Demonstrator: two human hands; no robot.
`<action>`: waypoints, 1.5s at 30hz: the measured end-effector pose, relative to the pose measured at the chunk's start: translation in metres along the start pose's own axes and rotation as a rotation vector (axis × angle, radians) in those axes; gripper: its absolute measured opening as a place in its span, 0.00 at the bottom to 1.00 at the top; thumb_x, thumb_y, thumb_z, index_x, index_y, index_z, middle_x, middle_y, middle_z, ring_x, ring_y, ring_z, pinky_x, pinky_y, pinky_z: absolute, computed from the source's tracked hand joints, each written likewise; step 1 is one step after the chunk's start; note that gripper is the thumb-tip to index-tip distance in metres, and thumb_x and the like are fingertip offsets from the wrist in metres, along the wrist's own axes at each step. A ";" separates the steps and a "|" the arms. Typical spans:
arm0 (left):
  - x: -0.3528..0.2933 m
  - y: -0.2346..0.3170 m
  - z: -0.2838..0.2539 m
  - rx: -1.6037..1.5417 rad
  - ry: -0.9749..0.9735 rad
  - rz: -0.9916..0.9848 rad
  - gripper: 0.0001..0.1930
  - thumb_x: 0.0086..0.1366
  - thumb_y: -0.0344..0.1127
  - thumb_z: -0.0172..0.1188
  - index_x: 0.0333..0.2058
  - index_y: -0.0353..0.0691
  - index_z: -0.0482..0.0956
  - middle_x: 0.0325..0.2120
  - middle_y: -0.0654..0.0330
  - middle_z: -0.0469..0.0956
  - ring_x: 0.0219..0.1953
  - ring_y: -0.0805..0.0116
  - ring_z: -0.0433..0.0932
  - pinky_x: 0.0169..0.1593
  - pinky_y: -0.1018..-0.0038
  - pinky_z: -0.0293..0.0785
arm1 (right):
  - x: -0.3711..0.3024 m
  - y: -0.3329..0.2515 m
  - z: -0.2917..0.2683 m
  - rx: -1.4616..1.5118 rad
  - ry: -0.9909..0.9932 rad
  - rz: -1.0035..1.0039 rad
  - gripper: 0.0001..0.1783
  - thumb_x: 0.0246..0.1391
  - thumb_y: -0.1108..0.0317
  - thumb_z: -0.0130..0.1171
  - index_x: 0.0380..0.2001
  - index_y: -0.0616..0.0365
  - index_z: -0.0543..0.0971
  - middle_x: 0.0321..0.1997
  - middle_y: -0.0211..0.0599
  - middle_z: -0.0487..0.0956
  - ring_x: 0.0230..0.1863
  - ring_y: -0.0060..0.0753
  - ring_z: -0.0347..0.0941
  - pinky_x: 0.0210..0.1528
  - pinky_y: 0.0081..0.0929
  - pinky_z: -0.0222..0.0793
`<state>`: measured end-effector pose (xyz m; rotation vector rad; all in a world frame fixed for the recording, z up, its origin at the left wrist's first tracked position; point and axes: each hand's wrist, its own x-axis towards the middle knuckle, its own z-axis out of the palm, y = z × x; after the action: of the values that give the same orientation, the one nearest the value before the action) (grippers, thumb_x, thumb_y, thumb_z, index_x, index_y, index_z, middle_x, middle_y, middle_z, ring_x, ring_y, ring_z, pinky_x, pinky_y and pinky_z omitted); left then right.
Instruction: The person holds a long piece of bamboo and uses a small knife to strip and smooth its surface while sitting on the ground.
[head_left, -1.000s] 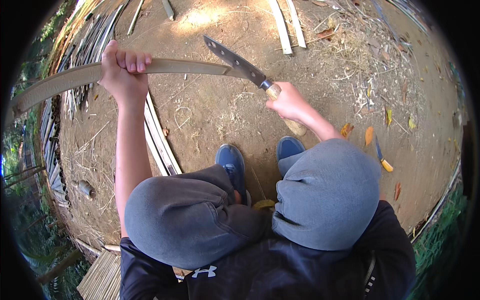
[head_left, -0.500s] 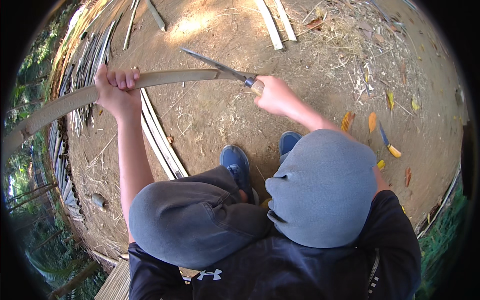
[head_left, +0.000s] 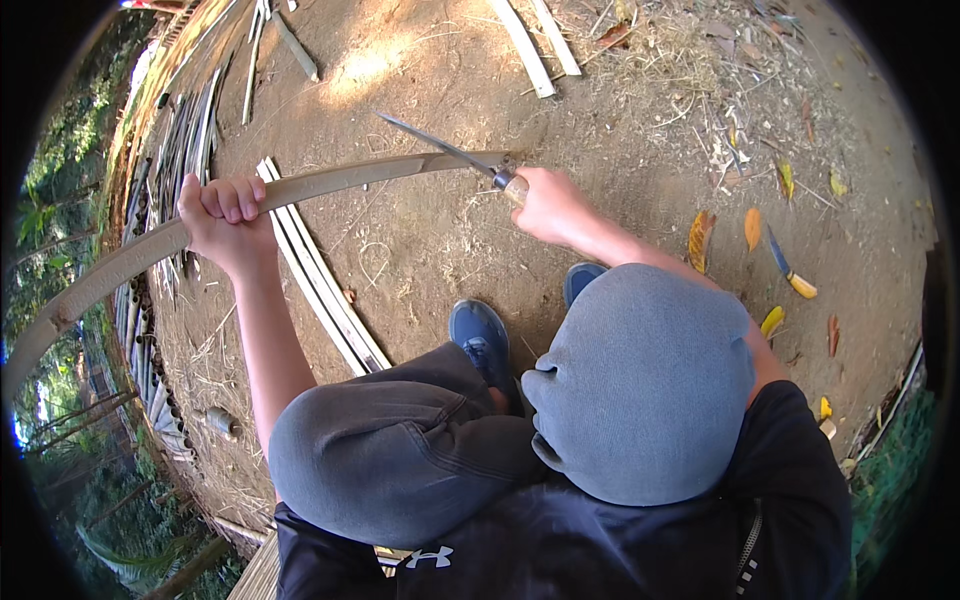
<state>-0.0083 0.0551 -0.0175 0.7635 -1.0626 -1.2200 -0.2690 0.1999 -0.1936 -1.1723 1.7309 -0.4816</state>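
A long bamboo strip [head_left: 345, 177] curves across the view from the far left edge to the upper middle. My left hand [head_left: 228, 222] is wrapped round it, thumb up and fingers curled over the top. With my right hand [head_left: 555, 203] I grip a long-bladed knife [head_left: 440, 143] by its pale handle, which has a dark collar. The blade points up and left and crosses the strip near its right end; whether it is cutting into the strip I cannot tell.
Pale split strips [head_left: 318, 270] lie on the dirt beyond my left knee, others [head_left: 525, 48] farther off. A second knife [head_left: 790, 265] lies at the right among fallen leaves. Bamboo poles [head_left: 150, 350] line the left, near a short cut piece [head_left: 222, 423]. Shavings [head_left: 690, 85] litter the upper right.
The strip's right end and the knife sit slightly lower in view, and my left hand a little farther left and lower. Both hands keep their hold. The whole view has shifted slightly.
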 end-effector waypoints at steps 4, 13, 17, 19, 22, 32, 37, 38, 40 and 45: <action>0.001 -0.002 0.006 -0.056 -0.009 -0.027 0.25 0.71 0.41 0.49 0.14 0.50 0.52 0.09 0.67 0.51 0.13 0.72 0.55 0.27 0.68 0.64 | -0.012 -0.003 0.004 -0.001 0.046 -0.097 0.19 0.48 0.70 0.64 0.45 0.63 0.77 0.29 0.47 0.79 0.35 0.45 0.80 0.39 0.41 0.74; 0.002 -0.003 -0.009 -0.073 0.043 -0.037 0.26 0.70 0.41 0.50 0.13 0.52 0.50 0.08 0.68 0.51 0.12 0.73 0.53 0.24 0.70 0.63 | -0.015 0.002 0.006 -0.017 0.066 -0.042 0.20 0.49 0.71 0.61 0.47 0.64 0.77 0.30 0.51 0.82 0.34 0.50 0.82 0.39 0.44 0.76; -0.001 -0.002 -0.011 -0.029 0.037 -0.029 0.26 0.70 0.41 0.50 0.13 0.52 0.50 0.09 0.68 0.49 0.12 0.73 0.53 0.24 0.70 0.62 | -0.012 0.012 0.012 -0.072 0.098 -0.048 0.20 0.49 0.72 0.61 0.47 0.64 0.77 0.30 0.50 0.82 0.32 0.49 0.82 0.36 0.44 0.76; 0.003 -0.002 -0.007 -0.047 0.029 -0.034 0.26 0.70 0.41 0.49 0.13 0.52 0.50 0.08 0.68 0.50 0.12 0.73 0.54 0.24 0.70 0.62 | -0.015 0.015 0.013 -0.104 0.125 -0.151 0.11 0.54 0.75 0.54 0.41 0.64 0.76 0.25 0.37 0.77 0.21 0.31 0.73 0.22 0.32 0.68; 0.003 0.000 -0.010 -0.039 0.030 -0.044 0.26 0.70 0.40 0.49 0.13 0.52 0.50 0.08 0.68 0.50 0.12 0.73 0.54 0.24 0.71 0.62 | -0.002 0.021 0.011 -0.090 0.087 -0.061 0.11 0.54 0.76 0.54 0.42 0.64 0.76 0.26 0.37 0.77 0.21 0.29 0.72 0.21 0.31 0.67; 0.007 -0.003 -0.018 -0.031 0.042 -0.038 0.25 0.70 0.40 0.46 0.13 0.51 0.51 0.08 0.68 0.50 0.12 0.73 0.53 0.24 0.71 0.62 | 0.012 0.041 0.004 -0.071 0.036 0.134 0.09 0.51 0.73 0.57 0.37 0.59 0.76 0.30 0.44 0.80 0.33 0.45 0.80 0.32 0.45 0.72; 0.005 -0.004 -0.025 -0.039 0.038 -0.063 0.25 0.70 0.41 0.46 0.13 0.51 0.51 0.08 0.68 0.50 0.12 0.73 0.53 0.24 0.70 0.62 | 0.000 0.042 0.001 -0.122 0.025 0.052 0.09 0.54 0.75 0.54 0.39 0.62 0.76 0.33 0.43 0.80 0.29 0.37 0.78 0.29 0.39 0.73; 0.007 -0.002 -0.022 -0.046 0.042 -0.063 0.25 0.71 0.41 0.46 0.13 0.51 0.51 0.08 0.68 0.50 0.12 0.73 0.53 0.24 0.70 0.62 | 0.007 0.050 0.002 -0.138 0.036 0.078 0.09 0.54 0.75 0.54 0.39 0.62 0.76 0.33 0.42 0.80 0.29 0.37 0.78 0.29 0.39 0.72; 0.007 -0.001 -0.016 -0.036 0.035 -0.053 0.25 0.71 0.41 0.46 0.13 0.51 0.50 0.08 0.68 0.50 0.12 0.73 0.53 0.24 0.70 0.62 | 0.025 0.074 0.007 -0.171 0.067 0.149 0.09 0.54 0.75 0.53 0.39 0.62 0.76 0.32 0.42 0.80 0.28 0.38 0.78 0.28 0.39 0.72; 0.005 -0.003 -0.023 -0.030 0.017 -0.037 0.26 0.71 0.40 0.46 0.12 0.51 0.50 0.08 0.68 0.49 0.13 0.73 0.52 0.25 0.71 0.62 | -0.004 0.058 0.012 -0.092 0.088 0.143 0.12 0.51 0.74 0.55 0.40 0.60 0.78 0.35 0.47 0.82 0.36 0.47 0.80 0.37 0.43 0.74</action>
<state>0.0117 0.0478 -0.0273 0.7724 -1.0178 -1.2564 -0.2871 0.2326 -0.2398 -1.0966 1.9155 -0.3751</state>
